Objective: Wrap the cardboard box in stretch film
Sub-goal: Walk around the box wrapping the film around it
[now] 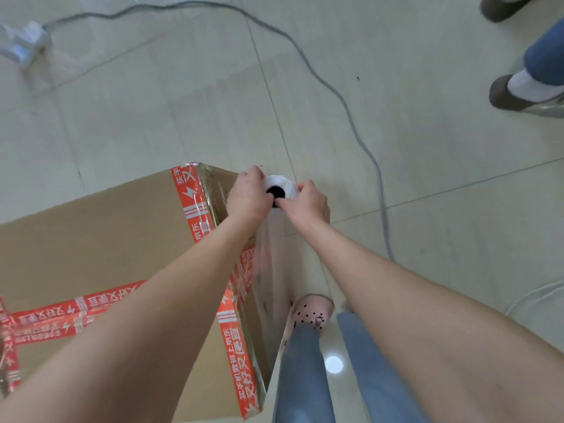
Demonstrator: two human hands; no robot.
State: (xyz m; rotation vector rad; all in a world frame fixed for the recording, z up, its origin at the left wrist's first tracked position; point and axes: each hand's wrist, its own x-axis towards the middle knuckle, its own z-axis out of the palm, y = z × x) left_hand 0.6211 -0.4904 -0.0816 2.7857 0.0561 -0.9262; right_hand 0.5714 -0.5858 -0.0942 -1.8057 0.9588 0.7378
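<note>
A large cardboard box (pixel 100 239) sealed with red printed tape stands on the floor at the lower left. Just past its right side I hold a roll of stretch film (pixel 280 186) upright, its white top and dark core hole facing me. My left hand (pixel 247 196) grips the roll's left side. My right hand (pixel 308 201) grips its right side, thumb at the core hole. A clear sheet of film (pixel 271 270) stretches from the roll down along the box's right face.
A grey cable (pixel 345 99) snakes across the tiled floor beyond the box to a white power strip (pixel 26 44) at the far left. Another person's feet (pixel 518 93) stand at the upper right. My own legs and a pink shoe (pixel 311 311) are beside the box.
</note>
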